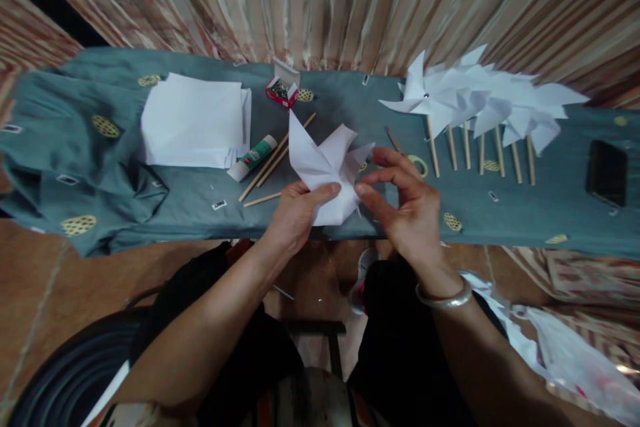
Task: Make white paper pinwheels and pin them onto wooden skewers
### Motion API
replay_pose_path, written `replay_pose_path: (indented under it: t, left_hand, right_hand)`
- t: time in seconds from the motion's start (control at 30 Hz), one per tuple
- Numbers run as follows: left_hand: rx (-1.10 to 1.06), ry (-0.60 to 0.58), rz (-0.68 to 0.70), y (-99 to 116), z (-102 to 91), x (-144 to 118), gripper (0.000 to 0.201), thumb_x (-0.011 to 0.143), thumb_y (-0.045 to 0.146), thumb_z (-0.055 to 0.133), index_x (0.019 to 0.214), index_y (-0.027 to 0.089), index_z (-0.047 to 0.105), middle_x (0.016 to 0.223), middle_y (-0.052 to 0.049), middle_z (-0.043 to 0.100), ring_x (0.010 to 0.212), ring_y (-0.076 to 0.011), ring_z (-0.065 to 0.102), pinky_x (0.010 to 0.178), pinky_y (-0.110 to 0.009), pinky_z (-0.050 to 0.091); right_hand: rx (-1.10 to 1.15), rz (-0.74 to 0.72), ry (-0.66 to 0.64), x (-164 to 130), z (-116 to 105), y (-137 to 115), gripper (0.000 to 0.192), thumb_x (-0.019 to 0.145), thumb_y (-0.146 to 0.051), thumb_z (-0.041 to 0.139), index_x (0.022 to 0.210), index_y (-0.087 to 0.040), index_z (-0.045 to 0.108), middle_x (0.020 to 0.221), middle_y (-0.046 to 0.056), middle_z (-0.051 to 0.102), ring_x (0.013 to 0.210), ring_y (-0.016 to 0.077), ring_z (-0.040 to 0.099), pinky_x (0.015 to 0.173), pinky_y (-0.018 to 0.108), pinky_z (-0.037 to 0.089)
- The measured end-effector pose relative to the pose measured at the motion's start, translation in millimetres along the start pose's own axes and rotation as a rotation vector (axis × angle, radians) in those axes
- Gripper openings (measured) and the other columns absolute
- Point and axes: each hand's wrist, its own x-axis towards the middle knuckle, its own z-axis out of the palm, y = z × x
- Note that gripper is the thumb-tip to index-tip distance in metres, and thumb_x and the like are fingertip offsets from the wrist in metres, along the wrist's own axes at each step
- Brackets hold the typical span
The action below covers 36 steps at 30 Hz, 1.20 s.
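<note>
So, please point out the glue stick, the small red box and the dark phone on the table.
glue stick [253,157], head view, middle of the tube.
small red box [280,93], head view, its red front wall.
dark phone [606,172], head view, centre of the screen.

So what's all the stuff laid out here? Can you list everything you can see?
folded paper: one, white, held over the table's near edge
paper stack: one, white, left on the table
glue stick: one, white and green, lying beside the stack
pin box: one, red, open, at the back
loose sticks: three or so, wooden, left of the folded paper
pinwheels: a row, count unclear, white on wooden sticks, right
tape ring: one, yellowish, by the right hand
phone: one, black, far right
tablecloth: one, grey-green with yellow spots
curtain: striped, behind
left hand: holds the folded paper
right hand: pinches its flap; silver bangle at the wrist
</note>
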Motion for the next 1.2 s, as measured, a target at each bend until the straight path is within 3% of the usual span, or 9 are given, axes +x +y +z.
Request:
replay_pose_path:
  t: [0.13,0.6,0.93,1.2]
  left_hand:
    - [-0.033,-0.024,-0.007,-0.9,-0.1,0.5,0.028,0.051,0.024,0.088,0.073,0.013,0.075,0.069,-0.002,0.074,0.057,-0.0122,0.063,0.060,-0.024,0.049]
    - [-0.019,-0.080,0.042,-1.1,-2.3,2.9,0.030,0.063,0.040,0.081,0.072,0.013,0.072,0.066,-0.002,0.070,0.055,-0.0122,0.059,0.057,-0.024,0.045]
    - [0.006,-0.038,0.024,0.9,-0.6,-0.1,0.027,0.060,0.032,0.084,0.075,0.012,0.074,0.069,-0.004,0.074,0.058,-0.0136,0.063,0.060,-0.025,0.049]
    - [0.028,0.027,0.049,-1.3,-1.3,1.9,0.031,0.056,0.033,0.087,0.075,0.013,0.075,0.070,-0.004,0.074,0.060,-0.0132,0.063,0.062,-0.025,0.048]
  right_hand:
    - [-0.063,-0.048,-0.079,-3.5,2.3,-5.0,0.012,0.079,-0.029,0.074,0.090,-0.024,0.070,0.128,0.007,0.064,0.121,0.0259,0.061,0.105,0.049,0.048]
    - [-0.100,-0.084,-0.060,-6.1,4.3,-4.8,0.012,0.082,-0.027,0.071,0.093,-0.024,0.067,0.128,0.008,0.065,0.120,0.0241,0.061,0.103,0.047,0.049]
    - [-0.043,-0.078,-0.115,-6.8,1.4,-6.6,0.012,0.082,-0.030,0.071,0.093,-0.025,0.069,0.130,0.007,0.065,0.123,0.0247,0.060,0.106,0.048,0.047]
    - [0.090,0.030,-0.124,-4.3,1.0,-5.8,0.004,0.084,-0.027,0.069,0.082,-0.025,0.070,0.117,0.004,0.071,0.113,0.0218,0.066,0.103,0.046,0.049]
